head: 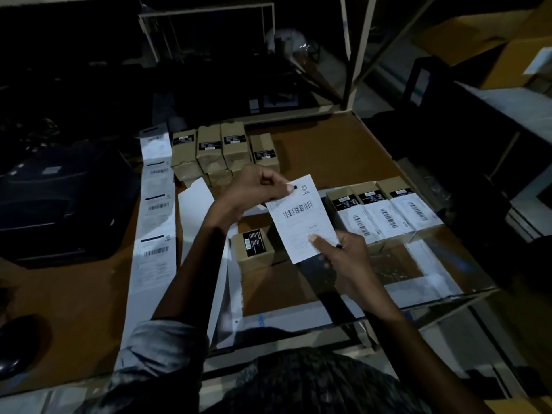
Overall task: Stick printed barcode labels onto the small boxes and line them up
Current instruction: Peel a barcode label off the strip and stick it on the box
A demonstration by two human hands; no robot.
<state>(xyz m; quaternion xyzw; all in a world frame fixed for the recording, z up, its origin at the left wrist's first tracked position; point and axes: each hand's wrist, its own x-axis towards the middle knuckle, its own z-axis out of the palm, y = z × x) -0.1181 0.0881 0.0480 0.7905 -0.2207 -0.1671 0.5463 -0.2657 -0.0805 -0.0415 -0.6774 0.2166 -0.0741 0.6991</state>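
Fingers of both hands pinch one label [301,218] above the table [343,150].

Left hand [254,189] grips the label's top corner between thumb and curled fingers; right hand [343,252] holds the lower edge, thumb pressed on the printed face, barcode up, sheet tilted. Just beneath it stands one brown box [252,249] without a white label. To the right, three labelled boxes [385,213] sit side by side, touching. Farther back, a cluster of plain boxes [221,153] stands near the table's far edge. At left, a strip [156,210] of printed labels runs down the table beside a dark printer [59,201].
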